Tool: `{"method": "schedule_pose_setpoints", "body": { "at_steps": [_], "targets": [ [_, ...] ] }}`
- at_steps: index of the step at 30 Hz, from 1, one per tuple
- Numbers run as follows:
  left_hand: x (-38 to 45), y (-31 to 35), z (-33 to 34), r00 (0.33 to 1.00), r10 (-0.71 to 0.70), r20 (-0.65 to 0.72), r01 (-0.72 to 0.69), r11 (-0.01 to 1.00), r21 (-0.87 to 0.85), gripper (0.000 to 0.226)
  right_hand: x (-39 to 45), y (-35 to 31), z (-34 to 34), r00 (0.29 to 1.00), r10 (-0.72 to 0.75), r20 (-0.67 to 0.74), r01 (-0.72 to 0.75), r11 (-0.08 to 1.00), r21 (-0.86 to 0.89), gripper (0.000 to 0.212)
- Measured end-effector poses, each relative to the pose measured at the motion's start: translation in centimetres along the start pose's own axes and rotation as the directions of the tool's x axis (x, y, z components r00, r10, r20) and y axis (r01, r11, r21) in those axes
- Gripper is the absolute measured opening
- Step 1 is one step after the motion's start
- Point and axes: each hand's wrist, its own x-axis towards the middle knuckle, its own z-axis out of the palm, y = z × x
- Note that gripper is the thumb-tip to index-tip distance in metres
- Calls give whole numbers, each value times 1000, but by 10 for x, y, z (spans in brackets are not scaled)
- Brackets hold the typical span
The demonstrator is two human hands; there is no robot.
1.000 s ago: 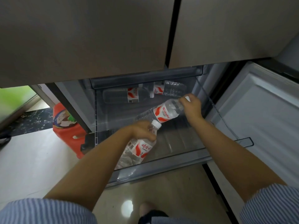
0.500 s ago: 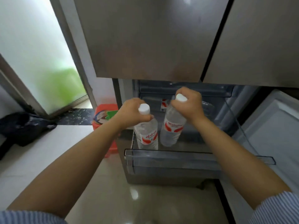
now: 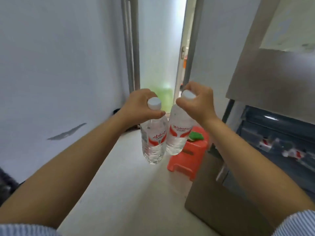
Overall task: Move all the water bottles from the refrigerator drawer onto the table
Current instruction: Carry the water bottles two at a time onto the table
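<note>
The left hand (image 3: 139, 106) grips one water bottle (image 3: 154, 142) by the neck, hanging upright over the floor. Just beside it, the right hand (image 3: 197, 103) pinches a second bottle (image 3: 178, 135) below its cap. Farther right, the open refrigerator drawer (image 3: 279, 133) seems to hold more bottles (image 3: 289, 150), though blurred. No table is in view; both carried bottles remain undelivered.

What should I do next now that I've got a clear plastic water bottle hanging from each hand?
Probably keep turning away from the fridge and carry both to the table, which is not in view. The left hand and right hand each grip a clear plastic water bottle by the neck, left bottle and right bottle, both clear of the open refrigerator drawer, where blurred bottles seem to remain.
</note>
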Motion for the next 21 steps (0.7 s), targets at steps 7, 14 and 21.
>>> {"method": "schedule_pose_setpoints", "body": {
  "at_steps": [7, 14, 21],
  "targets": [
    [-140, -109, -143, 932, -301, -201, 336, 926, 170, 23, -28, -127, 173, 881, -157, 446, 13, 951, 310, 10],
    [-264, -197, -273, 782, -492, -382, 599, 763, 242, 22, -61, -264, 333, 623, -447, 642, 137, 870, 473, 10],
    [-346, -303, -416, 695, -633, -340, 719, 610, 333, 19, -61, -392, 497, 429, -551, 716, 166, 827, 537, 15]
  ]
}}
